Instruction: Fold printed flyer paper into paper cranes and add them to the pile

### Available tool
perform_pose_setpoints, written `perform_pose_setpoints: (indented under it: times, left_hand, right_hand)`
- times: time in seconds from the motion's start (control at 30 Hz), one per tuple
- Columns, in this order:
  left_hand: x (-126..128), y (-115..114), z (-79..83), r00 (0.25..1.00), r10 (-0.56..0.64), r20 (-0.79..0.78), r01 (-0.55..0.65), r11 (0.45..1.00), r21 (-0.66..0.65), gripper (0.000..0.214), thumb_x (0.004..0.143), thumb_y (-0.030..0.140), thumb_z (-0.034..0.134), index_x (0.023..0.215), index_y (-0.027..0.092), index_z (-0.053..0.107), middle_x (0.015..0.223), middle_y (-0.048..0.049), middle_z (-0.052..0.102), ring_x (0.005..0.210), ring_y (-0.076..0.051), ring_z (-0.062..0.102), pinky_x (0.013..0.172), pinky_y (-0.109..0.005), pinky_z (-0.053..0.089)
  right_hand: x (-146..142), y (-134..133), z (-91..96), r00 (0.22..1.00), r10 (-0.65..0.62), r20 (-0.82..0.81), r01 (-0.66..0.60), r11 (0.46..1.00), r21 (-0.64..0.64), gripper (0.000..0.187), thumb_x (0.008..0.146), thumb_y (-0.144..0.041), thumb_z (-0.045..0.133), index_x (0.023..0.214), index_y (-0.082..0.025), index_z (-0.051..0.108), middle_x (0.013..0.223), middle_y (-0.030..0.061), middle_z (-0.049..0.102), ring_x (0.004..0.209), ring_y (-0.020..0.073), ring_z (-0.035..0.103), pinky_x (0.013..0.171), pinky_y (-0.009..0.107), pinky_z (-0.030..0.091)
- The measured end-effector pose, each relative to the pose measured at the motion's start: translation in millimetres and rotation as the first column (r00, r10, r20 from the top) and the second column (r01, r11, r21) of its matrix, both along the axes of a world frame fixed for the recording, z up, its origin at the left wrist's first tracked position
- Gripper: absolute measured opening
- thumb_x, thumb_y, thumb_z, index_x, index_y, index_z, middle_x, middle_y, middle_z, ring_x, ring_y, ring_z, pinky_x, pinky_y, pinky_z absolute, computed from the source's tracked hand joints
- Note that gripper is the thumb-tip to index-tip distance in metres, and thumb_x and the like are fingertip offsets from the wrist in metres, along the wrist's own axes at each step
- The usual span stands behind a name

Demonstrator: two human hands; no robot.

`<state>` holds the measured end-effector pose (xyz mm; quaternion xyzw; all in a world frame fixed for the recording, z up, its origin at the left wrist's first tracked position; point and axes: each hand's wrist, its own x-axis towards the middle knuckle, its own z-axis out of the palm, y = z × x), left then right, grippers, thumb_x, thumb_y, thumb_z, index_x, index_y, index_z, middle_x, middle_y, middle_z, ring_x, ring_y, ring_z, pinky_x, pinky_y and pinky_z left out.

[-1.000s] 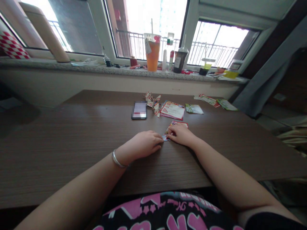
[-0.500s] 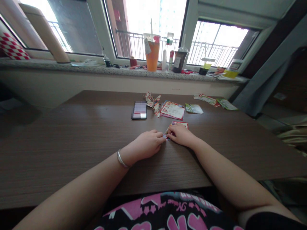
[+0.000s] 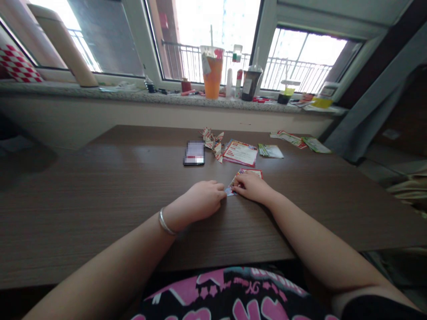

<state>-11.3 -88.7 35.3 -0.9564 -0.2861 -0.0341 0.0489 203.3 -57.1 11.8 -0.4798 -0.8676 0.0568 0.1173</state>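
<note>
left hand [image 3: 203,202]: half-curled, fingertips at paper's near corner, grip unclear; silver bangle [image 3: 164,222] on wrist
right hand [image 3: 251,187]: fingers curved down onto paper, pinch or press unclear
paper: small folded red-and-white printed paper [image 3: 250,172], flat on table, between both hands
table: brown wood-grain tabletop [image 3: 100,200]; glossy printed leaflet [image 3: 240,153] just ahead
sill: speckled granite window sill [image 3: 100,93]; tall orange plastic cup [image 3: 212,78]

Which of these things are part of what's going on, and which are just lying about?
In use: left hand, right hand, folded printed paper between them.
Lying about: phone, folded paper figures, flyer, orange drink cup.
</note>
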Motion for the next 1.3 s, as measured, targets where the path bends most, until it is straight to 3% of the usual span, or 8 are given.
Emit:
perform_pose_setpoints:
  times: [0.67,0.9,1.1,1.3]
  left_hand:
    - [-20,14,1.0,0.997,0.037,0.067,-0.027,0.988,-0.155,0.032,0.086,0.015,0.049,0.101,0.029,0.073,0.094,-0.0038,0.066,0.089,-0.018,0.063,0.085,-0.029,0.048]
    - [-23,22,1.0,0.994,0.020,0.106,0.003,0.977,-0.211,0.027,0.084,0.012,0.048,0.087,0.023,0.073,0.098,-0.0030,0.067,0.091,-0.016,0.063,0.087,-0.026,0.048]
    - [-12,20,-1.3,0.983,-0.010,0.184,0.046,0.980,-0.191,0.029,0.090,0.017,0.046,0.112,0.020,0.064,0.112,-0.0048,0.067,0.103,-0.017,0.061,0.094,-0.029,0.046]
    - [-10,19,-4.6,0.985,-0.053,0.164,0.084,0.979,-0.185,0.029,0.089,0.017,0.048,0.113,0.019,0.065,0.113,-0.0055,0.067,0.107,-0.018,0.060,0.099,-0.031,0.044]
  right_hand:
    - [4,3,-2.8,0.999,0.039,0.007,-0.040,0.999,0.027,0.019,0.086,-0.035,0.062,0.077,-0.019,0.064,0.079,0.0036,0.067,0.082,0.0182,0.055,0.074,0.029,0.035]
    - [4,3,-6.9,0.996,0.087,-0.018,-0.086,0.995,0.042,0.019,0.087,-0.033,0.061,0.074,-0.019,0.063,0.079,0.0035,0.067,0.083,0.0183,0.056,0.082,0.031,0.035]
    - [4,2,-5.6,0.989,0.122,-0.086,-0.119,0.992,0.039,0.015,0.086,-0.029,0.061,0.076,-0.018,0.062,0.079,0.0031,0.067,0.081,0.0168,0.057,0.082,0.031,0.037]
    - [6,3,-2.9,0.974,0.151,-0.169,-0.149,0.988,0.024,0.008,0.085,-0.023,0.060,0.081,-0.017,0.064,0.084,0.0041,0.068,0.083,0.0158,0.059,0.081,0.029,0.040]
